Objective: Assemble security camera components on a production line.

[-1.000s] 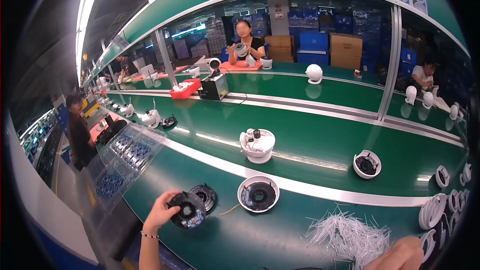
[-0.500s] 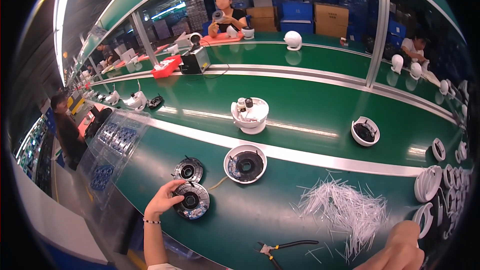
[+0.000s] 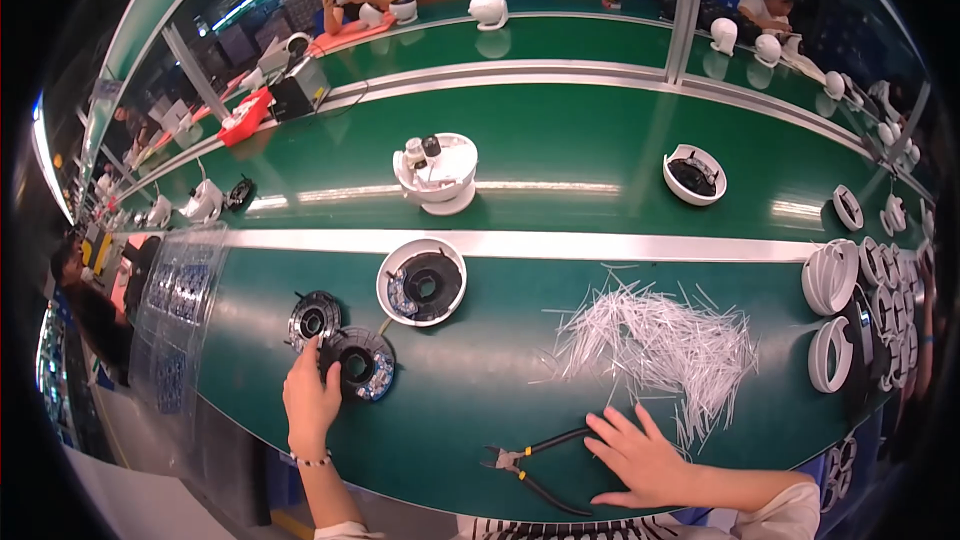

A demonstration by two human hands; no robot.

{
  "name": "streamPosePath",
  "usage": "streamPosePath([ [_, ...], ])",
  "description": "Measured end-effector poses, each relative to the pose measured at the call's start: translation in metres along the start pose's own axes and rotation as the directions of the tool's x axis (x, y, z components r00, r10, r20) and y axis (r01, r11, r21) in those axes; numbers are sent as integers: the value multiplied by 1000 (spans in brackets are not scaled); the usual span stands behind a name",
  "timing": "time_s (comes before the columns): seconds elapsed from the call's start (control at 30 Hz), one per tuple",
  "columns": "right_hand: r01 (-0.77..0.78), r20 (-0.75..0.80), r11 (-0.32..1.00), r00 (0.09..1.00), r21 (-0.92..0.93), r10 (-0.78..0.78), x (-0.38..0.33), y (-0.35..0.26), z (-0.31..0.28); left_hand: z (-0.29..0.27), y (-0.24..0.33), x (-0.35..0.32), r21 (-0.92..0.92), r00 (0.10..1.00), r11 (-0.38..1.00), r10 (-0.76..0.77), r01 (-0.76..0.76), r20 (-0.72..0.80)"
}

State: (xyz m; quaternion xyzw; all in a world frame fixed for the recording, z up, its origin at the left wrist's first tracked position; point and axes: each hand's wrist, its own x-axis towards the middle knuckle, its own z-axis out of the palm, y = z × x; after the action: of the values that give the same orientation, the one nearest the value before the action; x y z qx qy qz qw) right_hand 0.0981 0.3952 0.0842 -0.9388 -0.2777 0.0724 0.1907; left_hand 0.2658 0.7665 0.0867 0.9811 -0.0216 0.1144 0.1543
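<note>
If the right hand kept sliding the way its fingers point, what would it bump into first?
Probably the pile of thin white strips: the right hand lies flat, fingers aimed up and away, the nearest strips just beyond its fingertips.

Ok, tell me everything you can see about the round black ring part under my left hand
The round black ring part lies flat on the green work surface, near its left front. It looks like a dark disc with a round central hole and small bluish bits along its rim. The left hand touches its left edge, the fingers reaching over it. A second, similar black ring sits just behind it, against or slightly overlapping it.
</note>
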Motion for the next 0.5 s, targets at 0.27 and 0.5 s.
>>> streamPosePath([
  [0.27,-43,-13,999,999,-34,42,7,-15,1,-42,73,4,-225,977,962,114,-154,-180],
  [0.5,13,11,996,1000,-83,-13,28,-30,-8,-56,88,29,-272,925,886,344,-376,-160],
])
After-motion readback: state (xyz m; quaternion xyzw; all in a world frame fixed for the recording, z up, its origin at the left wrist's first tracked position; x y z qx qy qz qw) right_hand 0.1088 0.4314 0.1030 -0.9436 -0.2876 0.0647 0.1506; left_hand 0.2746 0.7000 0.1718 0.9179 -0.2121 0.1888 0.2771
